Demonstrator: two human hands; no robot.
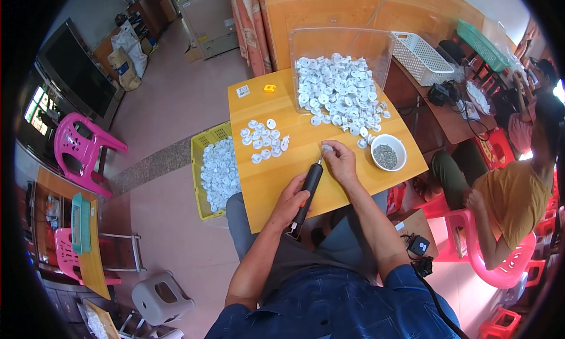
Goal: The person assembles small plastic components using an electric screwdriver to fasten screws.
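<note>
One white part [326, 148] half-hidden under right hand [340, 162], screwdriver [309, 189] tip obscured

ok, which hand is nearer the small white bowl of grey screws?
Right. The right hand sits just left of the small white bowl of grey screws; the left hand is farther back, gripping the black electric screwdriver.

Operator clothing: dark blue denim-type shirt [329, 306], short sleeves rolled above the elbows, well behind the fingers [336, 154]. Visible stitched seams run across the shirt front. Both forearms bare from sleeve hem to fingers. Grey trousers [294, 254] cover the lap below the forearms. No gloves, watch or rings discernible.
</note>
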